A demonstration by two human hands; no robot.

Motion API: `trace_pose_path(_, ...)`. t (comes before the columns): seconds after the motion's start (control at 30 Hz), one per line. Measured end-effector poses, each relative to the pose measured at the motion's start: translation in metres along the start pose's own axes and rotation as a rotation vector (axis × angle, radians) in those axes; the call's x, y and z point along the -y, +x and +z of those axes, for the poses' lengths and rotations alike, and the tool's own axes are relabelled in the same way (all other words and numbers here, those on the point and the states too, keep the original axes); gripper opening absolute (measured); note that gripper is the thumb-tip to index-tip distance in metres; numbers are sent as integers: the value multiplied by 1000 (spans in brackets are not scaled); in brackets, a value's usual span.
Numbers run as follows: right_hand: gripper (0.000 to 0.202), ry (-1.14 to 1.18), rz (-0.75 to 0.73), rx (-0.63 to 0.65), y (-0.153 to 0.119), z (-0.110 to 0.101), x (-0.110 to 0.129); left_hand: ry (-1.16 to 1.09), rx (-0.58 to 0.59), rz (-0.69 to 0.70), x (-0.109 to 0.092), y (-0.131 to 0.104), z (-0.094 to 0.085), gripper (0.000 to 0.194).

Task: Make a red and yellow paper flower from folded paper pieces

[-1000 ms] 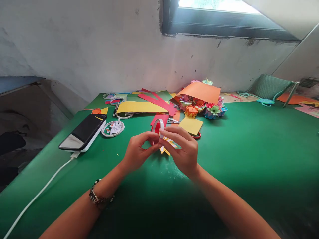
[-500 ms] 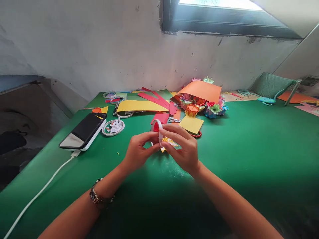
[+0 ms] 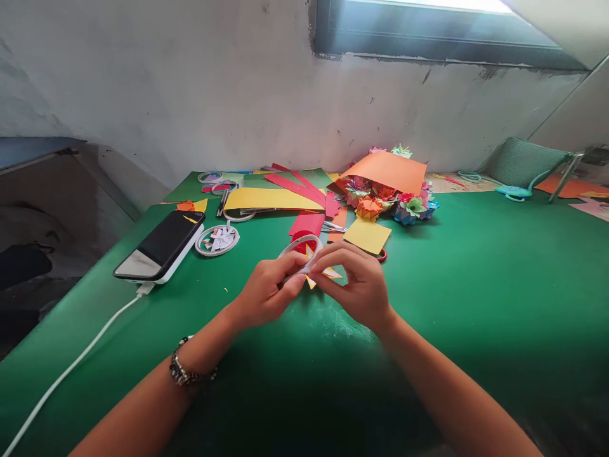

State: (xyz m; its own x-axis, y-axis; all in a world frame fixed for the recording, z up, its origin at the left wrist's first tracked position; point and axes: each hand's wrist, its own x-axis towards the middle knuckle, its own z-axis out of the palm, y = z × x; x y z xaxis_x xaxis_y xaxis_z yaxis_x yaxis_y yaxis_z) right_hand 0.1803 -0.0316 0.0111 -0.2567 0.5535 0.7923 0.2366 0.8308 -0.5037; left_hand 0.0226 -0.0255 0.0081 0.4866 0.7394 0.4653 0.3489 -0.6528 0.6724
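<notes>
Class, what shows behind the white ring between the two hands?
Beyond the white ring show a red piece and yellow-edged white paper points. The ring, left hand and right hand cover the rest; full shapes cannot be seen.

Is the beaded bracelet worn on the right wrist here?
No, the bracelet circles the left wrist, while the right wrist is bare.

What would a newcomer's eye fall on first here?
Likely the bright paper flowers at the back of the green table, partly covered by an orange sheet. Next, in the middle, the left hand holding a white ring, with the right hand at its edge. Then the phone on the left, with a white cable.
</notes>
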Motion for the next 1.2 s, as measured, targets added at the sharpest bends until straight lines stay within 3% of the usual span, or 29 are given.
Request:
trace_pose_path(0.2,9,58,94,12,-3,0,-2,171,5,31,-2,-1,1,17)
trace_pose_path(0.3,15,-112,-16,0,-4,2,-3,174,1,12,-2,0,3,18)
trace_pose_path(0.47,15,-251,-195,-49,-4,3,-4,71,-22,-37,-1,1,3,19)
trace_pose_path(0.63,14,-233,-179,-42,-5,3,-3,-2,31,-66,-2,2,-2,21)
trace_pose_path(0.83,13,-57,-90,59,-2,-6,2,-178,112,-135,-2,3,-14,22)
trace_pose_path(0.9,12,77,-15,-22,1,-16,1,-225,-9,-199,4,4,-27,23)
trace_pose_path(0.97,13,183,82,-245,4,-27,-5,-247,-296,-263,14,5,-43,27)
trace_pose_path(1.03,13,186,145,-356,7,-36,-12,-44,-439,-311,25,6,-54,26)
trace_pose_path(1.1,11,166,249,-292,9,-39,-18,345,-270,-436,37,6,-56,27)
trace_pose_path(1.2,10,181,400,-190,9,-37,-23,816,126,-491,46,5,-42,26)
